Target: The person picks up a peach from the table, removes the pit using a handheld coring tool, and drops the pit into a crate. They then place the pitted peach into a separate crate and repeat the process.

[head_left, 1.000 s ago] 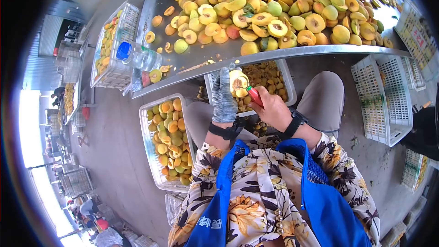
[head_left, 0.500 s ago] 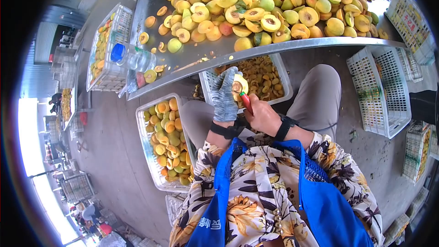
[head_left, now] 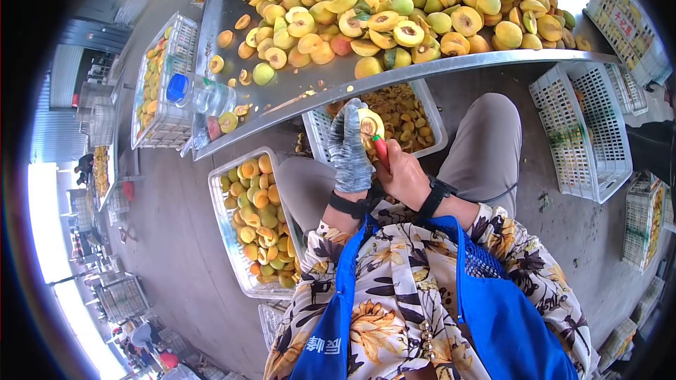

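My left hand (head_left: 348,148), in a grey knit glove, is closed around a halved yellow peach (head_left: 370,125) held over my lap. My right hand (head_left: 403,174) is bare and grips a small tool with a red handle (head_left: 381,149); its tip is pressed into the cut face of the peach. Both hands meet just above a white crate of pits and scraps (head_left: 408,116) that stands under the table edge.
A metal table (head_left: 296,91) carries a large heap of whole and halved peaches (head_left: 394,7) and a lying water bottle (head_left: 201,95). A white crate of peach halves (head_left: 257,218) stands left of my knee. Empty white crates (head_left: 581,130) stand to the right.
Both hands have drawn slightly closer to my body, and the red-handled tool has turned more upright against the peach half. The view has shifted a little downward.
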Demonstrator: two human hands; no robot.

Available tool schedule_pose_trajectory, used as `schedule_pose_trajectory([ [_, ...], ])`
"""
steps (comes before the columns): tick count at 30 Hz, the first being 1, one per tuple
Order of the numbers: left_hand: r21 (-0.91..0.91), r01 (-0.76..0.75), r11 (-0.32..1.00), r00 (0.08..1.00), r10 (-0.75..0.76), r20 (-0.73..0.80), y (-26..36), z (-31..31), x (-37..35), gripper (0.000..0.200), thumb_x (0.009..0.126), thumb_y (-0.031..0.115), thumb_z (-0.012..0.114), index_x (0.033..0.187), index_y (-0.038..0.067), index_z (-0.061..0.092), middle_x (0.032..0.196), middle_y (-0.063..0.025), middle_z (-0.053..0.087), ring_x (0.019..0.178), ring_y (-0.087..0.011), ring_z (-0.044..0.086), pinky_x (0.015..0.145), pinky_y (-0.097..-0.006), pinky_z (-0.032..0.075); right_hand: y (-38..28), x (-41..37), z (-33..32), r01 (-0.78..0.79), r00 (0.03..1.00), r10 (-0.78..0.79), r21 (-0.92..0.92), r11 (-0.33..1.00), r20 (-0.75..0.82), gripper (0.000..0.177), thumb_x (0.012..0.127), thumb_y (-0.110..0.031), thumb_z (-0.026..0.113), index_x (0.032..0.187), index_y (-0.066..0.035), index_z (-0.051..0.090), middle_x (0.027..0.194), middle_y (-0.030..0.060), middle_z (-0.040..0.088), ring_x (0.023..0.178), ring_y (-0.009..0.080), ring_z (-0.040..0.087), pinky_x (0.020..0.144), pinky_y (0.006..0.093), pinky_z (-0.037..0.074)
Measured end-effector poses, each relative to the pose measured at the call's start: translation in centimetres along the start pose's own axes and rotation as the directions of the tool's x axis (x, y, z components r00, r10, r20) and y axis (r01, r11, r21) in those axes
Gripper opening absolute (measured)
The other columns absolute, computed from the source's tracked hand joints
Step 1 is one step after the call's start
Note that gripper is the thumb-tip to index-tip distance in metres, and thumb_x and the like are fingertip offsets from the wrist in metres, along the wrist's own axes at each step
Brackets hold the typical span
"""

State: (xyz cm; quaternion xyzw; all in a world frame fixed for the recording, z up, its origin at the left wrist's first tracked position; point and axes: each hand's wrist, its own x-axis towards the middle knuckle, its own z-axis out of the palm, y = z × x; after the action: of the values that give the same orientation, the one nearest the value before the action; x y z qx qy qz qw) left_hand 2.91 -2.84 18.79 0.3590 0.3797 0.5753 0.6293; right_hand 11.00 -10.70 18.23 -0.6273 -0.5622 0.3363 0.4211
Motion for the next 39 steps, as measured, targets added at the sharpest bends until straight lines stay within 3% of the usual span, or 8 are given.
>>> schedule_pose_trajectory([
  [9, 0.134, -0.070, 0.988, 0.998, 0.069, 0.006, 0.4, -0.6, 0.2, 0.022, 0.083, 0.013, 0.061, 0.101, 0.000, 0.061, 0.098, -0.0081, 0.062, 0.088, -0.0143, 0.058, 0.080, -0.0257, 0.046, -1.1, -0.3, -0.1, -0.107, 0.994, 0.104, 0.083, 0.991, 0.037, 0.024, 0.076, -0.009, 0.057, 0.090, 0.001, 0.041, 0.067, 0.0263, 0.053, 0.067, 0.0436, 0.055, 0.057, 0.0451, 0.042],
  [14, 0.026, 0.398, 0.917, 0.893, -0.393, 0.221, 1.5, -2.5, 1.5, 0.022, 0.079, 0.015, 0.065, 0.094, -0.002, 0.063, 0.085, -0.0113, 0.063, 0.077, -0.0186, 0.062, 0.067, -0.0275, 0.051, -0.8, -0.1, -0.6, -0.191, 0.941, 0.168, 0.051, 0.980, 0.293, 0.025, 0.073, -0.009, 0.054, 0.090, 0.005, 0.042, 0.072, 0.0284, 0.055, 0.073, 0.0429, 0.056, 0.065, 0.0437, 0.044],
  [18, -0.077, 0.445, 0.892, 0.858, -0.400, 0.321, 0.9, -3.4, 1.7, 0.024, 0.079, 0.016, 0.064, 0.095, -0.003, 0.062, 0.085, -0.0157, 0.063, 0.075, -0.0231, 0.062, 0.066, -0.0329, 0.053, -1.5, 0.0, -1.8, -0.176, 0.937, 0.104, 0.193, 0.965, 0.332, 0.021, 0.075, -0.009, 0.054, 0.090, 0.001, 0.042, 0.064, 0.0182, 0.054, 0.054, 0.0328, 0.056, 0.050, 0.0396, 0.043],
  [20, -0.073, 0.455, 0.887, 0.848, -0.407, 0.340, 1.2, -3.6, 1.9, 0.023, 0.079, 0.014, 0.063, 0.094, -0.003, 0.062, 0.086, -0.0170, 0.063, 0.073, -0.0256, 0.062, 0.065, -0.0351, 0.054, -2.6, 0.4, -3.0, -0.693, 0.657, 0.284, 0.410, 0.593, 0.698, 0.014, 0.079, -0.008, 0.053, 0.088, -0.004, 0.043, 0.057, 0.0052, 0.045, 0.041, 0.0163, 0.046, 0.036, 0.0307, 0.036],
  [25, -0.105, 0.513, 0.852, 0.790, -0.421, 0.447, 0.3, -3.9, 1.9, 0.029, 0.078, 0.020, 0.064, 0.098, -0.001, 0.060, 0.085, -0.0171, 0.063, 0.069, -0.0282, 0.062, 0.062, -0.0345, 0.053, -3.0, 0.6, -3.1, -0.831, 0.512, 0.235, 0.408, 0.378, 0.826, 0.010, 0.081, -0.008, 0.052, 0.086, -0.009, 0.044, 0.057, -0.0023, 0.039, 0.037, 0.0052, 0.034, 0.031, 0.0230, 0.029],
  [30, -0.194, 0.549, 0.813, 0.810, -0.461, 0.362, 0.9, -3.0, 1.2, 0.030, 0.080, 0.023, 0.062, 0.100, 0.001, 0.058, 0.086, -0.0159, 0.062, 0.068, -0.0266, 0.062, 0.061, -0.0334, 0.053, -1.7, 1.0, -2.5, -0.892, 0.438, 0.012, 0.433, 0.131, 0.899, 0.011, 0.086, -0.009, 0.050, 0.095, -0.012, 0.046, 0.056, -0.0048, 0.035, 0.038, 0.0023, 0.029, 0.033, 0.0194, 0.025],
  [37, 0.136, 0.004, 0.991, 0.996, 0.008, -0.087, -0.4, -3.7, 3.1, 0.027, 0.084, 0.025, 0.056, 0.099, 0.002, 0.057, 0.082, -0.0074, 0.061, 0.068, -0.0172, 0.061, 0.052, -0.0266, 0.049, -1.0, 1.2, -1.7, -0.866, 0.494, -0.149, 0.500, 0.003, 0.857, 0.013, 0.089, -0.009, 0.046, 0.100, -0.014, 0.045, 0.055, -0.0062, 0.028, 0.037, 0.0019, 0.025, 0.032, 0.0185, 0.022],
  [39, 0.060, 0.123, 0.991, 0.983, -0.114, -0.141, 0.8, -5.1, 3.6, 0.027, 0.084, 0.028, 0.057, 0.098, 0.004, 0.057, 0.081, -0.0067, 0.061, 0.066, -0.0171, 0.061, 0.049, -0.0271, 0.049, -1.1, 1.6, -2.9, -0.833, 0.543, -0.205, 0.554, -0.003, 0.815, 0.013, 0.089, -0.008, 0.045, 0.101, -0.014, 0.045, 0.054, -0.0056, 0.028, 0.036, 0.0022, 0.026, 0.031, 0.0185, 0.023],
])
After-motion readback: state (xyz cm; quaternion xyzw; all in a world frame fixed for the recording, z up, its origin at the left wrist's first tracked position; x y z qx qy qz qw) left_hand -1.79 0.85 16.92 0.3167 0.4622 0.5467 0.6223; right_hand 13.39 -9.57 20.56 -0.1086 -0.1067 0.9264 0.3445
